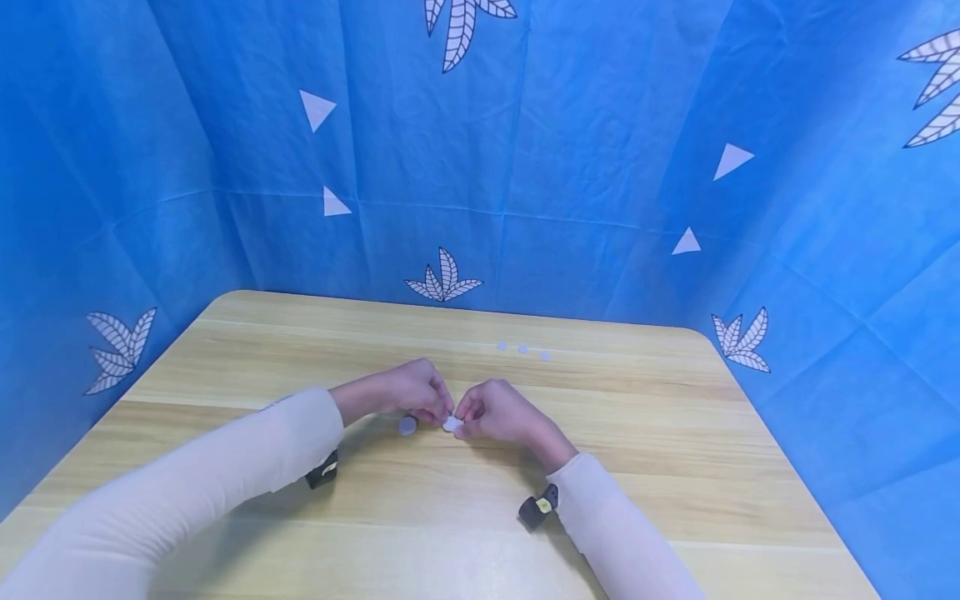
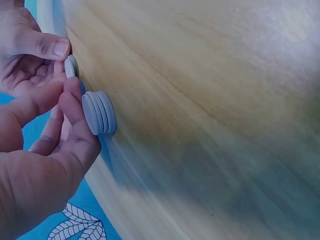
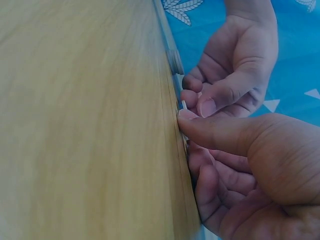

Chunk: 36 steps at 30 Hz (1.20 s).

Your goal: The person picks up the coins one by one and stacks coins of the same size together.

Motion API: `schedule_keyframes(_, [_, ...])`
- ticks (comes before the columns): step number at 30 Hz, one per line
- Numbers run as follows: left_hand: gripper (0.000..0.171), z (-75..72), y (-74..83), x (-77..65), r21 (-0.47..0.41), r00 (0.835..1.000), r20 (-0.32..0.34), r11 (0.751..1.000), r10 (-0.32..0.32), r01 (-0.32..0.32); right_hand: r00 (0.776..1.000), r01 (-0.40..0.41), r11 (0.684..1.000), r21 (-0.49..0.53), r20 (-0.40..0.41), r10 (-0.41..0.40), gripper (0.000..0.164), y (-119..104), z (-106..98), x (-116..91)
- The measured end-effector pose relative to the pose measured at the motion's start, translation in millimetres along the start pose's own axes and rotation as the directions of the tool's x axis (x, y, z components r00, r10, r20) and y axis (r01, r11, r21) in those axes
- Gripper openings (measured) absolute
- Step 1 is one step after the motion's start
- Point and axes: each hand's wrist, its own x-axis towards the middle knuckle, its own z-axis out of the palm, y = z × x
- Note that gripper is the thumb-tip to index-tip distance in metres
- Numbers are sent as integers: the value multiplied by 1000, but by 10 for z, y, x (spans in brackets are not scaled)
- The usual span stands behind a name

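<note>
The small pale disc [image 1: 452, 424] is held between both hands over the wooden tabletop [image 1: 450, 533], beside a stack of discs [image 2: 100, 112] at the left hand's side. The right hand [image 1: 502, 412] pinches its rim; the left hand [image 1: 416, 390] seems to pinch the opposite edge — fingertips partly hide the contact. It looks light, stiff and fairly smooth, so it could slip or chip — best taken by opposite edges, thumb against fingertip.
</note>
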Motion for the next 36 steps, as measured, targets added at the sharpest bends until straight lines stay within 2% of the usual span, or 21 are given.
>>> schedule_keyframes(6, [10,-24,-14,-27,11,1000,1,1000,21,-21,1000,0,1000,11,5,0,14,-24,-8,-9])
schedule_keyframes(12, [17,-79,-47,-30,169,997,25,982,78,-81,1000,-3,1000,5,3,3,14,-28,-2,-14])
schedule_keyframes(15, [19,-88,-59,-26,247,995,34,964,98,-103,1000,-5,1000,2,1,5,13,-28,1,-16])
schedule_keyframes(20, [22,-68,-61,-18,394,987,42,905,153,-158,1000,5,1000,8,-1,-5,14,-29,-3,-16])
schedule_keyframes(22, [20,-52,-47,-23,427,982,49,885,182,-185,1000,5,1000,9,0,-5,13,-26,-3,-15])
schedule_keyframes(24, [19,-32,-29,-36,447,977,53,870,207,-208,1000,4,1000,13,2,-4,13,-26,-5,-17])
schedule_keyframes(27, [15,-10,-15,-47,446,970,61,863,237,-239,1000,6,1000,14,4,-6,12,-22,-3,-18])
schedule_keyframes(36, [13,10,-58,-15,430,966,56,867,251,-250,1000,15,1000,-2,11,-15,13,-46,-20,-27])
